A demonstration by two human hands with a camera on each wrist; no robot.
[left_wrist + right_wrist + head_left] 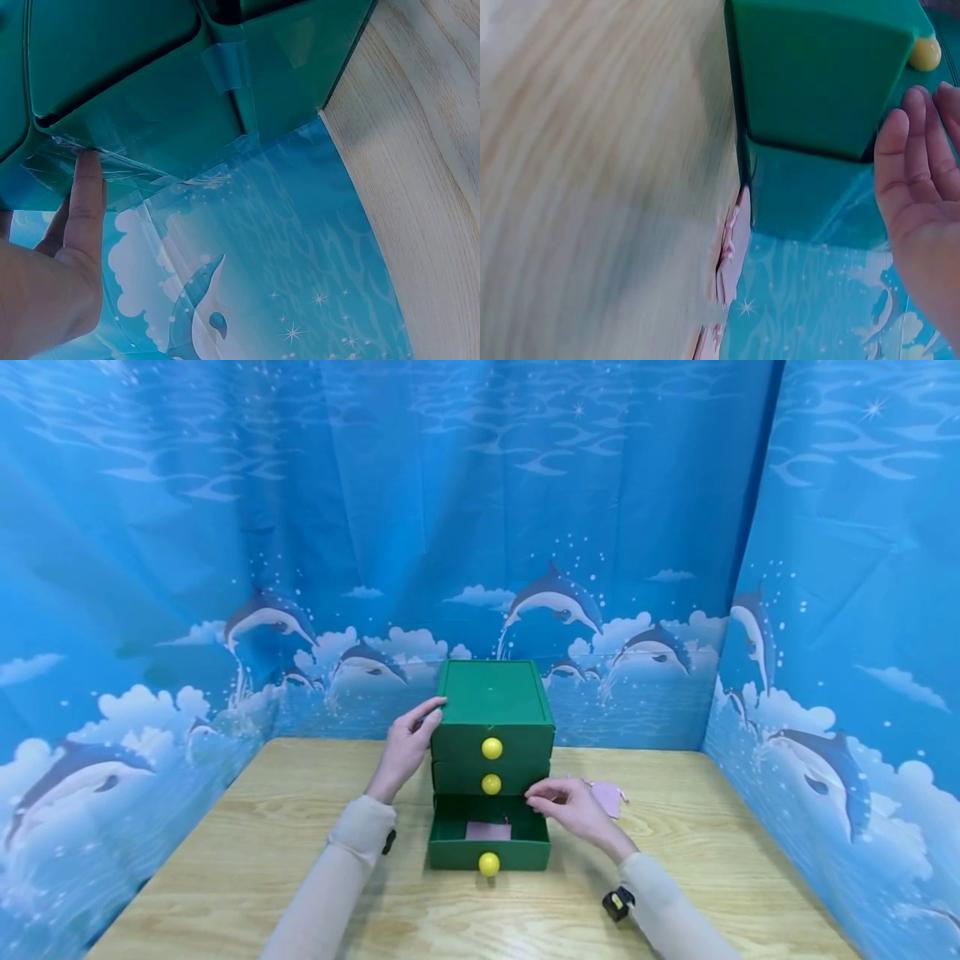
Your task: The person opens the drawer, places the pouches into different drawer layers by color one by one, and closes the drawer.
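A green three-drawer box [495, 692] with round yellow knobs stands on the wooden table. Its bottom drawer [457, 857] is pulled out, and a flat pink pouch [487, 832] lies inside. The upper two drawers are closed. My left hand [407, 743] rests on the box's left side near the top; in the left wrist view a finger [86, 199] touches the taped side wall. Beside the box front, just above the pulled-out drawer's right side, is my right hand [576, 810]. Its fingers [919, 142] are loosely bent, with nothing visible between them.
To the right of the box, behind my right hand, a pink drawstring pouch [606, 798] lies on the table [697, 835]. The right wrist view shows a second pink item [707, 341] near that pouch. A blue dolphin-print curtain [420, 510] hangs behind and at both sides.
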